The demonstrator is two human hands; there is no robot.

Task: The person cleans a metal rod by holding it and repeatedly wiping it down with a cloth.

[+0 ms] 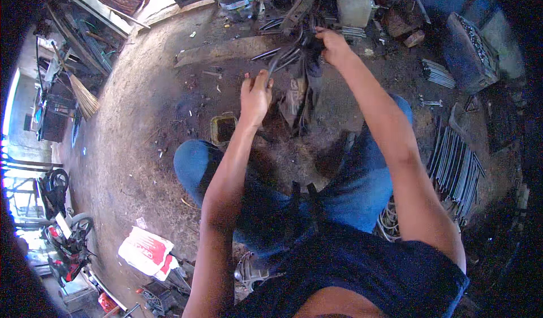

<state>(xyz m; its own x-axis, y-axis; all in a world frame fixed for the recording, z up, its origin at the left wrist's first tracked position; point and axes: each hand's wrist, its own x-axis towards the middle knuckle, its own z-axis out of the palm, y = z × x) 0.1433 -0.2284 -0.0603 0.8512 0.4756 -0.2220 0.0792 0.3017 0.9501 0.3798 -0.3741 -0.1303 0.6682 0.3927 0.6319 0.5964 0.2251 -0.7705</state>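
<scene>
My left hand point(256, 98) is closed around the lower end of a dark bent metal rod point(275, 63), which slants up and right toward a heavy dark metal fixture point(298, 13). Farther to the right, my right hand point(336, 47) has its fingers bent in against the dark parts beside that fixture. What those fingers hold is too dark to make out. Below the fixture, between both hands, hangs or stands a dark, dirty, cloth-like piece point(305, 83). A small yellow-rimmed container point(224, 128) lies on the floor near my left forearm.
Many thin metal rods point(455, 162) lie at the right, with a shorter bundle point(437, 73) and a wrench point(431, 102) above them. A whitish jerrycan point(353, 4) and a dark bucket point(235, 2) stand at the back. Left are a broom point(83, 96) and a motorcycle point(68, 241).
</scene>
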